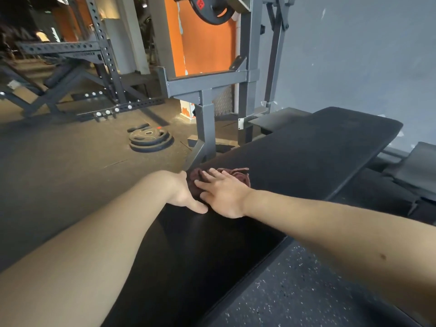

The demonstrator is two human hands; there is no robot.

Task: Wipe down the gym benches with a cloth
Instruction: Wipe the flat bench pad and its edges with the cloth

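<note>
Wiping of a gym bench (306,147), head view: a dark red cloth (238,174) is bunched at frame centre on the bench's left edge, where the black pad meets the floor side. The right hand (223,195) is laid flat on the cloth w/ fingers spread, pressing rather than gripping; the left hand (186,193) is curled against the cloth's left side at the pad edge, thumb on the pad, but whether cloth is actually pinched can't be told. Risks, as judged: w/ the cloth so near the edge, a stroke toward the lower left could push it off onto the floor (70,161); a bunched cloth gives little contact, so streaks may be left; the far pad end, upper right of frame, appears unwiped & could be missed. The steel rack (205,119) stands just beyond the hands, so knuckles could be struck on a long forward stroke. Weight plates (151,140) lie on the floor, left of centre.
</note>
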